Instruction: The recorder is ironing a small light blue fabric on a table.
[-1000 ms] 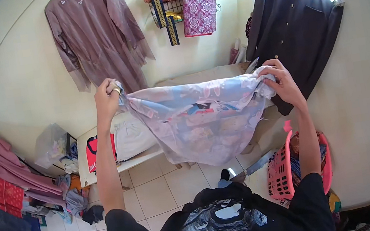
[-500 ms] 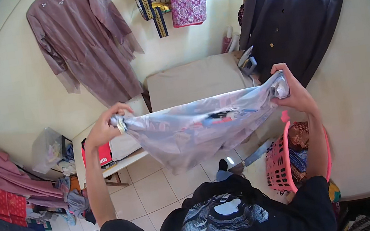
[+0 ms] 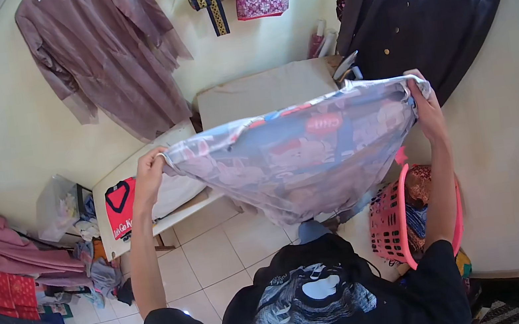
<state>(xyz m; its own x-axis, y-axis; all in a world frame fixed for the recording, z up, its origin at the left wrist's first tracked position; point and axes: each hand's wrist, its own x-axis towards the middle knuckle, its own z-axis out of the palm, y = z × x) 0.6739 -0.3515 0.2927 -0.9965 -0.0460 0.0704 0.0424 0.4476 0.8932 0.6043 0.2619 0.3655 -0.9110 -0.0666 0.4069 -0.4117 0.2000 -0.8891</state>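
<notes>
Pale printed cloth (image 3: pixel 299 156) hangs stretched between both hands, left fingers (image 3: pixel 154 163) and right fingers (image 3: pixel 422 92) pinching its corners. Seemingly mid-fold; next, those corners must meet squarely above the tabletop (image 3: pixel 262 91) beyond.

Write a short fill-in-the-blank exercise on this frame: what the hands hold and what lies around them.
1. The left hand and the right hand hold a printed cloth stretched ____ them.
2. The laundry basket below the right arm is ____ in colour.
3. The mauve robe hangs on the ____.
4. The red garment lies on a low white ____.

Missing words: between; pink; wall; table
</notes>
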